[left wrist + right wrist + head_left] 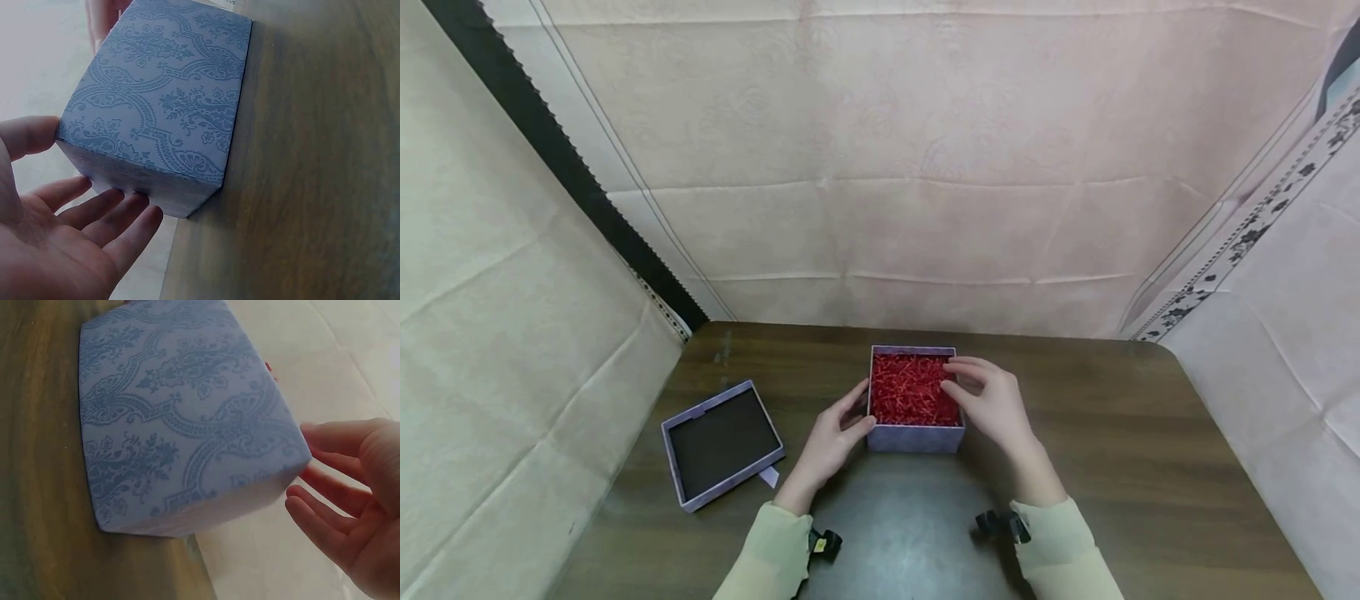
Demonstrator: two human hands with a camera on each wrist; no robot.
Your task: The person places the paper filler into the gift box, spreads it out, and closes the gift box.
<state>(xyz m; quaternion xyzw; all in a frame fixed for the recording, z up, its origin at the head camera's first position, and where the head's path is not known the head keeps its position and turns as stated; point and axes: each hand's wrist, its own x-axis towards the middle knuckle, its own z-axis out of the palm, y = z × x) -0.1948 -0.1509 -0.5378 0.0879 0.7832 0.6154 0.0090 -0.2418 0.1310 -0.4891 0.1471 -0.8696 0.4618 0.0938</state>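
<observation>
A lavender patterned gift box, open at the top, stands on the table in the head view. Red shredded paper fills it close to the rim. My left hand rests against the box's left side, its fingers extended along the wall and the thumb at the near corner, as the left wrist view shows too. Over the right rim reaches my right hand, with thumb and index fingertips at the edge of the red paper. In the right wrist view its fingers are loosely bent beside the box corner.
The box lid lies at the left with its dark inside facing up and a small ribbon tab at its near edge. Pale cloth hangs behind and at both sides of the wooden table.
</observation>
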